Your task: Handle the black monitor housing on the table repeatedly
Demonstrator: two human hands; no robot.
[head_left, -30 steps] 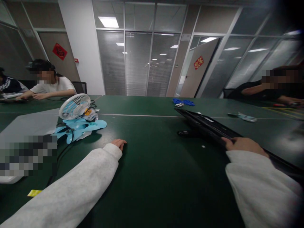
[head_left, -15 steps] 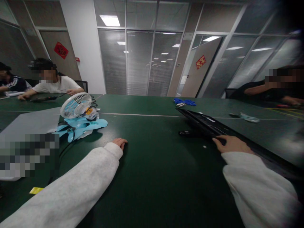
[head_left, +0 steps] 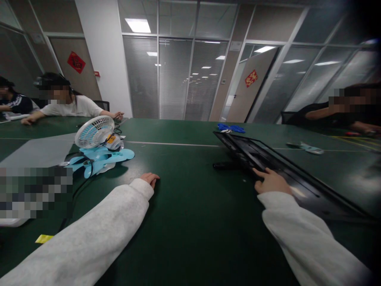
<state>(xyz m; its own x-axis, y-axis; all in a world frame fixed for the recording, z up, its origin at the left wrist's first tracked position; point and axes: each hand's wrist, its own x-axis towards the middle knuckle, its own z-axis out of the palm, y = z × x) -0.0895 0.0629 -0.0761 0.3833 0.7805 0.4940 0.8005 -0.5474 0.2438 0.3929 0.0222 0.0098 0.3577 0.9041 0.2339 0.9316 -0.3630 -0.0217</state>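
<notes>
My right hand [head_left: 274, 182] grips the near edge of a flat black panel [head_left: 291, 178] with a raised rim. Its index finger stretches along the edge and the thumb sits lower. The panel leans at a tilt over the green table, its far corner raised; its exact kind I cannot tell. A short black piece [head_left: 226, 165] juts out beneath its left side. My left hand [head_left: 150, 178] rests on the tabletop, fingers loosely laid down, holding nothing. Left of it stands a white fan head [head_left: 95, 133] above light blue fan blades [head_left: 102, 159].
A grey sheet [head_left: 44, 149] and a cable [head_left: 79, 190] lie at the left, near a yellow tag [head_left: 44, 238]. Blue gloves [head_left: 231, 128] lie at the back. Another small item [head_left: 311, 148] is behind the panel. Other people sit across the table at both sides.
My right hand has moved left with the black panel. The panel has tipped, so more of its broad inner face shows. My left hand stays put.
</notes>
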